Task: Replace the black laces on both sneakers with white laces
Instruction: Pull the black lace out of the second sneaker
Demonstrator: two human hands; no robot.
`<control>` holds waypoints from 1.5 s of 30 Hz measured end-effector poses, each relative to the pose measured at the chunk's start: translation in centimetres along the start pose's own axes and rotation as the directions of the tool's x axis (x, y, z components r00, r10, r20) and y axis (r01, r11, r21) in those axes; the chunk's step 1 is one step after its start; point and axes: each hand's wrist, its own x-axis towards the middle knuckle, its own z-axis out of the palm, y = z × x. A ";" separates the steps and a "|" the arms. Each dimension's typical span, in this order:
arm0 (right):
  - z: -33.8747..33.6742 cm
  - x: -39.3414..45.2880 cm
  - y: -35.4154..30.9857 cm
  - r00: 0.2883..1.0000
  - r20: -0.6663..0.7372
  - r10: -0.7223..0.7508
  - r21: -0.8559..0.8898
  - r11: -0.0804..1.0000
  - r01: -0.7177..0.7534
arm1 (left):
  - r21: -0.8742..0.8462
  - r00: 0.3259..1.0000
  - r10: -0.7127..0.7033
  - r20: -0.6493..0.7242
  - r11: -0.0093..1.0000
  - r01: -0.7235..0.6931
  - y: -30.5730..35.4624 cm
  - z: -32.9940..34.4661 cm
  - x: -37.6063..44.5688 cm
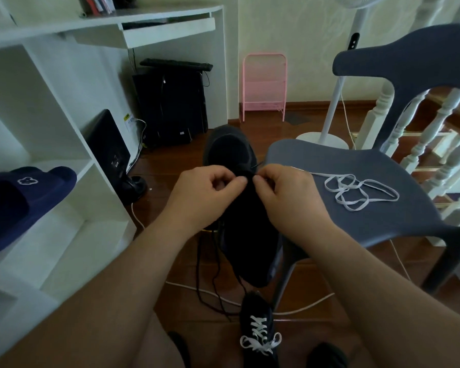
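Chair point(383, 187): white lace point(361, 192) loose on seat, just right of right hand point(284, 192). Sneaker point(239, 208) off chair's left edge, toe pointing away. Both grips, left hand point(207, 189) too, pinch black lace point(250, 172) near toe-end eyelets. Relaced sneaker point(258, 333) below

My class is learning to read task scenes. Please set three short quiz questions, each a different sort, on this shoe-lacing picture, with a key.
1. True or false: the sneaker on the floor already has white laces.
2. Where does the loose white lace lie? A) on the chair seat B) on the shelf C) on the floor
3. Fill in: both hands, left hand and right hand, work on the held ______.

Key: 1 true; 2 A; 3 sneaker, with black laces hanging below it.
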 end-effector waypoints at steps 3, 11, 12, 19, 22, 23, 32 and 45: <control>0.2 0.0 -0.3 1.000 -0.005 -0.009 0.006 1.000 0.009 | 0.072 0.990 0.044 -0.131 0.997 -0.034 0.9 1.0 -0.1; -0.7 1.1 2.0 0.988 -0.069 0.137 0.023 0.991 -0.136 | -0.003 0.975 0.164 -0.150 0.986 -0.167 0.4 0.5 -0.1; -1.0 1.4 2.6 0.982 -0.081 0.171 0.040 0.985 -0.168 | -0.037 0.978 0.159 -0.132 0.986 -0.165 0.3 0.3 -0.2; -1.3 1.4 4.0 0.966 -0.066 0.249 0.167 0.957 -0.236 | 0.017 0.991 0.106 -0.087 0.994 -0.105 -1.2 -0.1 0.4; -1.1 1.4 3.8 0.964 -0.046 0.260 0.167 0.954 -0.249 | 0.024 0.987 0.050 -0.153 0.999 -0.047 -1.4 0.2 0.5; -1.0 1.3 3.7 0.967 -0.035 0.252 0.150 0.958 -0.245 | 0.021 0.987 0.062 -0.151 0.998 -0.059 -1.3 0.3 0.4; -0.1 0.7 2.5 0.994 -0.041 0.104 0.063 0.993 -0.102 | 0.058 0.983 0.018 -0.182 0.998 -0.007 -0.6 1.4 0.4; -1.5 1.7 4.8 0.968 -0.102 0.230 0.069 0.972 -0.224 | 0.163 0.964 -0.156 -0.214 0.968 0.192 -2.1 -2.1 0.4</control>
